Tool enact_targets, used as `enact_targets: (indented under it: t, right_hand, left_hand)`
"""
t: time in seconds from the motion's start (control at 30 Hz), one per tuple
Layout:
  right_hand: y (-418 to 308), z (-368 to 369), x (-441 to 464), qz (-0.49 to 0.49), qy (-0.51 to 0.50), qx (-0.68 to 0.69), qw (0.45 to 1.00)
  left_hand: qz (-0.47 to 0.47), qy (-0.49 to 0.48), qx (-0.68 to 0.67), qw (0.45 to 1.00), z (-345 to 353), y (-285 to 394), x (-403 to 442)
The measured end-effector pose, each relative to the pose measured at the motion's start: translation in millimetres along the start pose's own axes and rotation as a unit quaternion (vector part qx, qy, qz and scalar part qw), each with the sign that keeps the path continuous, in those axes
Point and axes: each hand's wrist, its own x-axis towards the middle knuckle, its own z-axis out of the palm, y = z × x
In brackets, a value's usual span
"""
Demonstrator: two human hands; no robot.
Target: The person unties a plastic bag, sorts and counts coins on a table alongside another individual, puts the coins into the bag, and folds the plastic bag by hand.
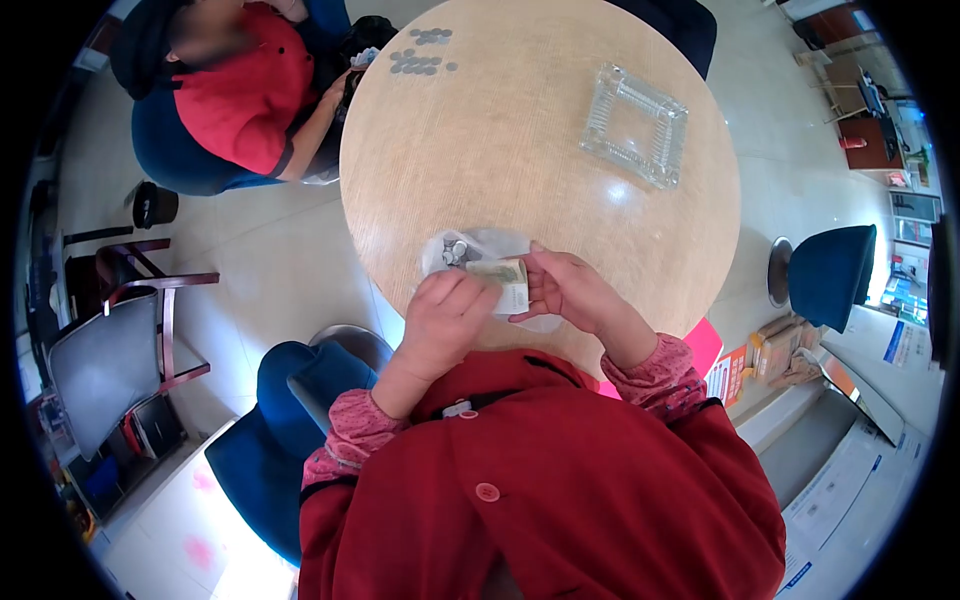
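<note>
Near the front edge of the round table, a paper banknote [513, 290] is held between my two hands. My right hand [572, 290] grips its right end, thumb on top and fingers beneath. At its left end my left hand [452, 312] is closed, with the fingertips pressed together at the note. Just behind my hands lies a thin clear plastic bag [500, 241], with several silver coins [455, 251] in its left part. The bag's lower part is hidden under my hands and the note.
Several coins [416, 65] lie grouped at the table's [480, 150] far left. A square glass ashtray [634, 127] stands at the far right. A person in red [240, 90] sits at the left. Blue chairs [830, 275] stand around.
</note>
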Motion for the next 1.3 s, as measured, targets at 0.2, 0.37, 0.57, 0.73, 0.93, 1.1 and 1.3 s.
enact_targets:
  t: [0.2,0.37,0.57,0.73,0.93,1.1,1.3]
  right_hand:
    - [15.4,-21.5,22.4,-0.185,0.089,-0.55,0.81]
    - [17.8,-10.6,32.5,-0.26,0.113,-0.777,0.562]
    - [22.8,15.6,59.5,-0.205,-0.004,-0.768,0.606]
    - [20.7,4.1,74.2,-0.138,0.096,-0.841,0.513]
    - [11.2,15.3,65.2,-0.113,0.15,-0.842,0.505]
    - [19.7,11.9,67.6,-0.124,0.091,-0.841,0.518]
    - [23.3,-24.0,82.7,-0.06,0.012,-0.82,0.569]
  left_hand:
    - [-0.062,-0.069,-0.049,0.995,-20.6,-2.0,3.0]
    - [-0.176,-0.033,0.073,0.981,-28.7,-19.4,-11.4]
    - [-0.344,-0.106,-0.127,0.924,-27.5,-21.6,-14.4]
    - [-0.357,-0.026,-0.247,0.901,-47.2,-15.4,-4.2]
    - [-0.393,0.035,-0.343,0.852,-48.6,-21.1,-11.8]
    - [-0.438,0.121,-0.488,0.745,-61.2,-12.4,-0.2]
    - [-0.404,0.141,-0.491,0.759,-64.6,-9.2,0.3]
